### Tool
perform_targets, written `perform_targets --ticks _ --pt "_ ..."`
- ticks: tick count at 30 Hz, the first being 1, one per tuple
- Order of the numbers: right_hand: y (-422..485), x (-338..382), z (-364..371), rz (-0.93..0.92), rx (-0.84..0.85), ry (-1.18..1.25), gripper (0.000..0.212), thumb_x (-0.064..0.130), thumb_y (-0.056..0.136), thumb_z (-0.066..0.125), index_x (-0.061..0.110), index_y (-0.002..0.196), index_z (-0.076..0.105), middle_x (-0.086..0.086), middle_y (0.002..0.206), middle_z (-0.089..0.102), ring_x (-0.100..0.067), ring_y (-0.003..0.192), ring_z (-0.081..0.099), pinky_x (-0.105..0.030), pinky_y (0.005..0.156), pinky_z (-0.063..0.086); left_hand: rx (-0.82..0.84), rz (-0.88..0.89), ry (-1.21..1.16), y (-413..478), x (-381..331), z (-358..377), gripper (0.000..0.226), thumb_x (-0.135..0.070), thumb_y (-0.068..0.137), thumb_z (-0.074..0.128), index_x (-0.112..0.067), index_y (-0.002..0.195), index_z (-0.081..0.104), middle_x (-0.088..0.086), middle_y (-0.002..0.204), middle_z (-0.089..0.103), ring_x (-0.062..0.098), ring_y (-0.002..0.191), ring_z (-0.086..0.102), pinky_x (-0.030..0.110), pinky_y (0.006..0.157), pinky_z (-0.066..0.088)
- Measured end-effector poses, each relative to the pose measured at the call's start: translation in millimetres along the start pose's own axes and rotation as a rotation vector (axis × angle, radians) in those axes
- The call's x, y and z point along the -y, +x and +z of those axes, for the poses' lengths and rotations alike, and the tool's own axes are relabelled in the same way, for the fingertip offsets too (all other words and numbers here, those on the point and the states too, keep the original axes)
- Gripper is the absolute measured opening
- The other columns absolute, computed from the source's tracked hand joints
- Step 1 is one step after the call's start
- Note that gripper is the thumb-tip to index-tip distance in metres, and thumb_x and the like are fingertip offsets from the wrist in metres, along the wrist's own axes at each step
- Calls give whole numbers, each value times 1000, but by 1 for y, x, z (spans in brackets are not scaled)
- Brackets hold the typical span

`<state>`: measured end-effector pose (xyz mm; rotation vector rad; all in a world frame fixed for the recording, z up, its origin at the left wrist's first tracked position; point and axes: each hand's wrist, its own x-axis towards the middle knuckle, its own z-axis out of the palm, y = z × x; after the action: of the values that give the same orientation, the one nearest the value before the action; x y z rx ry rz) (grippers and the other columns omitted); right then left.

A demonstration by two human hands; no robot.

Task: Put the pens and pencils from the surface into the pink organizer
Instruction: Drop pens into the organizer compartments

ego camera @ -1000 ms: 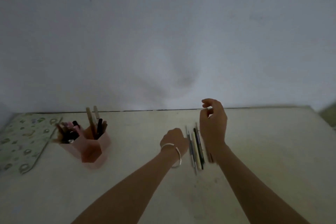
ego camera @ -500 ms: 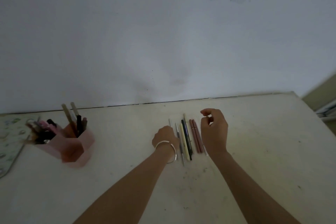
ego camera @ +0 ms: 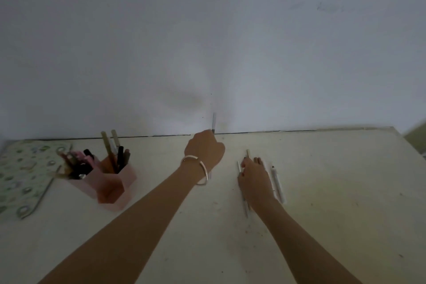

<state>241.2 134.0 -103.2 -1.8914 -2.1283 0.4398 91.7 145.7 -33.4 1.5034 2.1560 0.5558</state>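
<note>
Left hand (ego camera: 205,151): raised above the cream table (ego camera: 334,191), close to the back wall (ego camera: 207,30). Fist closed round a pale pen (ego camera: 214,122), held roughly upright, upper end clear above the knuckles. Silver bangle (ego camera: 196,169) at that wrist.

Right hand (ego camera: 254,178): down on the table, apart from the left, fingers laid over a loose row of pens (ego camera: 278,183) lying side by side. Gripping or only pressing: cannot tell. One white pen (ego camera: 239,168) just left of the thumb, another just right of the palm, the rest hidden beneath.

Pink organizer (ego camera: 125,176): left part of the table, well apart from both hands. Compartments already holding stored pens (ego camera: 107,152), standing tilted. Patterned sheet (ego camera: 13,168) just beyond it at the left edge.
</note>
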Motion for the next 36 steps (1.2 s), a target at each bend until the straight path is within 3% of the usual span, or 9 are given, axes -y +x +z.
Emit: perform_targets --ticks 8,11,14,15,17,26,31,33,36 --pt "-6 8 23 42 101 -20 14 7 94 48 8 106 54 -7 91 66 -19 77 64 -26 61 50 -8 45 -177 -15 9 -4 12 -8 82 49 -17 81 56 -1 84 62 19 76 60 27 66 48" --pt "-3 28 15 75 76 294 48 5 85 56 9 132 44 1 71 57 -8 57 55 -21 48 46 -36 6 -349 -20 17 -23 16 -4 85 54 -16 95 59 5 89 66 22 78 66 33 73 57" --pt "7 64 -7 -47 -42 528 70 3 82 58 19 144 30 -1 62 52 -6 50 48 -18 46 46 -201 137 -411 -25 38 -68 81 -3 86 65 -27 148 21 7 85 67 18 68 69 28 68 59" --pt "10 78 -15 -107 -74 581 73 3 82 57 25 145 29 -5 64 53 -5 50 47 -17 47 46 -263 186 -379 -27 48 -87 97 -2 85 66 -33 152 3 6 80 65 17 64 68 25 64 59" --pt "15 111 -28 -234 -116 676 72 4 82 56 31 144 31 -7 67 53 -5 52 45 -13 49 44 -365 213 -296 -30 75 -128 105 2 83 65 -41 150 -4 5 78 62 16 61 66 25 62 59" --pt "-8 210 -29 -423 -264 989 55 1 88 55 29 133 40 1 75 54 -6 59 52 -14 55 47 -492 97 2 -41 159 -177 40 -7 87 64 -21 113 38 0 73 64 16 59 62 31 57 54" --pt "-20 225 -13 -433 -251 1026 51 8 91 56 31 133 37 7 80 58 -7 60 56 -16 56 47 -330 52 239 -42 170 -166 18 -30 89 63 -19 99 52 0 80 67 22 72 65 33 62 51" --pt "-22 227 -8 -437 -246 986 51 12 91 58 32 133 37 9 80 60 -10 60 57 -18 56 49 -284 15 303 -43 173 -166 29 -50 86 60 -22 95 63 -5 87 67 19 86 64 28 67 43" --pt "-25 232 0 -501 -239 848 51 16 93 58 35 133 35 13 86 62 -10 64 59 -18 60 51 -450 47 237 -46 174 -175 44 -54 92 45 -18 111 63 -1 102 69 19 96 63 32 77 47"
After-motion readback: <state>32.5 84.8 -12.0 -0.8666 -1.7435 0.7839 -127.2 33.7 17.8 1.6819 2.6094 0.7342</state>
